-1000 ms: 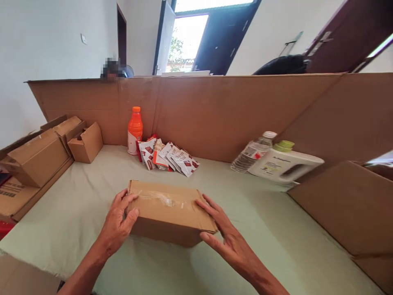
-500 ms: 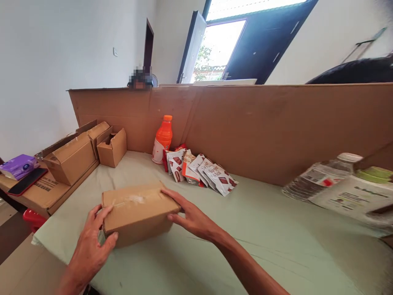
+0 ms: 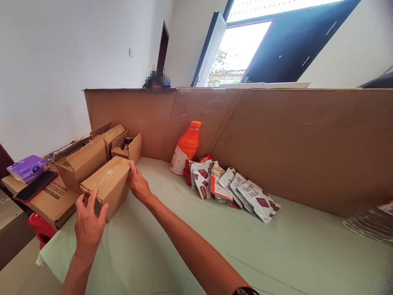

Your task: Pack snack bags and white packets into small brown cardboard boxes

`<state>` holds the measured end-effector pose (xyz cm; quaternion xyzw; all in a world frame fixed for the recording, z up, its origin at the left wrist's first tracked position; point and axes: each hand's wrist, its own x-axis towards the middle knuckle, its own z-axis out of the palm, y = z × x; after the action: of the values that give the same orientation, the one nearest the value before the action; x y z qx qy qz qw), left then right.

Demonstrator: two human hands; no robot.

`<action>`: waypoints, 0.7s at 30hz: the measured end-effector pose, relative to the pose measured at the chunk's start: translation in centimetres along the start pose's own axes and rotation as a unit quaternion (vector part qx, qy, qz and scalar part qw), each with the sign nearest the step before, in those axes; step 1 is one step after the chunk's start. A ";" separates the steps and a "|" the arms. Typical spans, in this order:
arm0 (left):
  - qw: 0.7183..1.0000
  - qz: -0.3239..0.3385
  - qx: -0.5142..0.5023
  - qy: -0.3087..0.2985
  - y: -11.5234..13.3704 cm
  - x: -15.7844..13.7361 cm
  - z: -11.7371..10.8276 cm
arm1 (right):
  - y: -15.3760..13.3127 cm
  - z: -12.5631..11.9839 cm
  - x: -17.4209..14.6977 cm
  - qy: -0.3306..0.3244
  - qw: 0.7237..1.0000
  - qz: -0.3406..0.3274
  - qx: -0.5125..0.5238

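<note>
The bare hands [image 3: 89,225] have slender fingers, and the forearms [image 3: 184,241] are uncovered. At five o'clock, a black, pale-flecked sleeve edge [image 3: 245,291] shows.

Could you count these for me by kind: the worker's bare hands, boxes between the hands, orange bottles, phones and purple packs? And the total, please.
Bare hands: 2 (left hand, right hand)
Box between the hands: 1
Orange bottle: 1
Phone: 1
Purple pack: 1
Total: 6
</note>
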<state>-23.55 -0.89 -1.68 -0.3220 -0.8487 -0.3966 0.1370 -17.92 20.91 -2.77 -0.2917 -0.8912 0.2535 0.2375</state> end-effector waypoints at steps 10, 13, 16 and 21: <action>0.996 -0.019 -0.080 0.041 -1.6 2.1 3.0 | -1.0 4.7 -3.6 -0.094 0.991 -0.049 -0.076; 0.991 -0.061 -0.116 0.035 -3.5 0.5 4.1 | -1.1 4.1 -7.7 -0.119 0.986 -0.076 -0.087; 0.986 -0.107 -0.130 0.004 -5.3 -1.3 5.3 | -1.3 2.9 -12.2 -0.131 0.983 -0.094 -0.091; 0.990 -0.081 -0.101 -0.058 -4.6 -2.2 5.7 | -1.3 0.8 -18.8 -0.112 0.970 -0.182 -0.113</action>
<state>-24.77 0.28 -9.13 -0.2871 -0.8341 -0.4705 0.0217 -5.46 7.73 -7.77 -0.1191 -0.9731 0.1349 0.1440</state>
